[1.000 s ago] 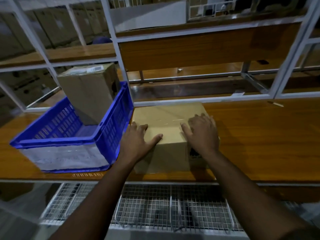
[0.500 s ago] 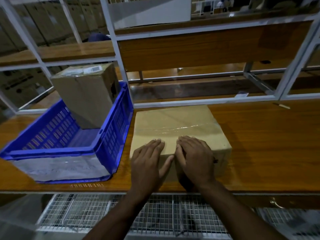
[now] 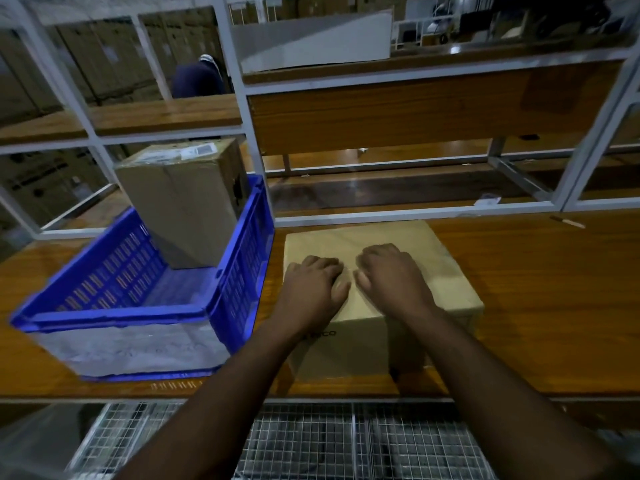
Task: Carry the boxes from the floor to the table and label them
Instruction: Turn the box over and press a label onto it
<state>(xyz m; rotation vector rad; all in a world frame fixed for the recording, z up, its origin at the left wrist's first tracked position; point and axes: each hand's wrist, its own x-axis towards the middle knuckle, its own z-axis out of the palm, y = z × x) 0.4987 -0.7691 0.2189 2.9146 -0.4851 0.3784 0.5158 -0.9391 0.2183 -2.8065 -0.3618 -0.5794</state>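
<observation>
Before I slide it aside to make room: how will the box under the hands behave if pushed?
The cardboard box sits flat and low on the smooth wooden table, so it should slide rather than tip. Its glossy taped top may feel slippery.

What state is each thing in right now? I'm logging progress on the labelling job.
box on the table: flat on the wood, taped shut, no label visible on top.
box in the crate: upright, closed, white label on top.
blue crate: on the table, left of the near box.
left hand: resting on the near box's top, fingers curled.
right hand: likewise, beside the left.
</observation>
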